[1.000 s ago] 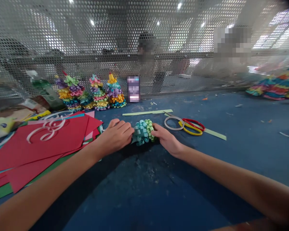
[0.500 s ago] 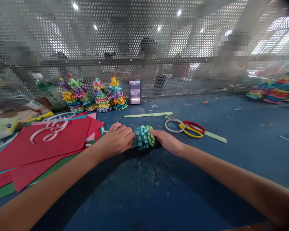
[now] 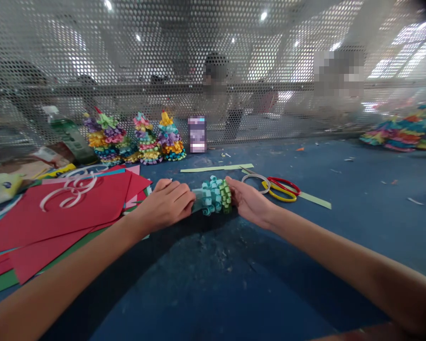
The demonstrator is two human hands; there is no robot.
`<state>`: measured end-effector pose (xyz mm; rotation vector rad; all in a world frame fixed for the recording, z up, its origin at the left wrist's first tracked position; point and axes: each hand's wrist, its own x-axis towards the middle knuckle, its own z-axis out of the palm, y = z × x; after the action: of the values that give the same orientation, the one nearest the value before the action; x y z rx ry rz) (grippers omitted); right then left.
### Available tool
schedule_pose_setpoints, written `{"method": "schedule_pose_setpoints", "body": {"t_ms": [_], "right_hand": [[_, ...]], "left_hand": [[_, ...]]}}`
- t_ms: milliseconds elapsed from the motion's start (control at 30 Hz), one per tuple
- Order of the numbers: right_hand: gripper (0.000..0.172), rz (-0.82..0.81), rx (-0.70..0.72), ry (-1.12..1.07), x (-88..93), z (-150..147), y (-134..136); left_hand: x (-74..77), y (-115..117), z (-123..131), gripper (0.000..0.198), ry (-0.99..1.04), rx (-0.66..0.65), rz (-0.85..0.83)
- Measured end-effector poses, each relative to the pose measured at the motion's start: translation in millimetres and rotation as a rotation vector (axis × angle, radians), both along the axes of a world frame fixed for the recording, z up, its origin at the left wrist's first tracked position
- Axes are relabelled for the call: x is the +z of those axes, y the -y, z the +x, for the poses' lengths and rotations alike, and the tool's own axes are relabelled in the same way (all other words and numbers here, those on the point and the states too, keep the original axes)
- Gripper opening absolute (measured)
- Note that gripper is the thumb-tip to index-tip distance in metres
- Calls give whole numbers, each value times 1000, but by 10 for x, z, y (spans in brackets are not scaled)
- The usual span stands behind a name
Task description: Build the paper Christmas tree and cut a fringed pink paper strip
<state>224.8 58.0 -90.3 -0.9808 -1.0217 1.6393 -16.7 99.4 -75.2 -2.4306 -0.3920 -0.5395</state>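
Observation:
Between my two hands lies a paper cone (image 3: 212,195) wrapped in rows of curled paper fringe, light blue on the left and green at the right end. My left hand (image 3: 173,201) is closed round its narrow, plain blue end. At the green end, my right hand (image 3: 249,201) grips the rim, thumb and fingers pressed against the fringe. The fingers' inner sides are hidden. Just right of my right hand rest scissors (image 3: 280,189) with grey, yellow and red handle loops, on top of a pale green paper strip (image 3: 315,200).
Red paper sheets (image 3: 81,213) with white curled strips (image 3: 71,189) are piled at left. Several colourful fringed paper trees (image 3: 147,142), a green bottle (image 3: 73,137) and a phone (image 3: 198,134) stand by the perforated metal screen (image 3: 163,57). More fringed trees (image 3: 403,132) sit at far right; people are behind the screen.
The fringed cone has been raised slightly and turned in my hands, showing more of its blue and green curls. My right hand has shifted a little along the green end.

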Motion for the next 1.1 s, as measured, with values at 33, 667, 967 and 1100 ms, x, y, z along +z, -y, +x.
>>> {"method": "schedule_pose_setpoints", "body": {"t_ms": [33,667,967,1100], "right_hand": [[33,-7,-7,-15,10,6,0],[39,-13,-158,-157,47,168,-119],[41,-17,-174,-136,30,171,-129],[46,-17,-132,-104,30,148,-97]], "left_hand": [[2,4,1,10,2,-2,5],[-81,-166,-90,13,-26,115,19],[-71,-480,-368,19,88,422,-56],[-92,-558,-479,19,40,475,-160]]}}
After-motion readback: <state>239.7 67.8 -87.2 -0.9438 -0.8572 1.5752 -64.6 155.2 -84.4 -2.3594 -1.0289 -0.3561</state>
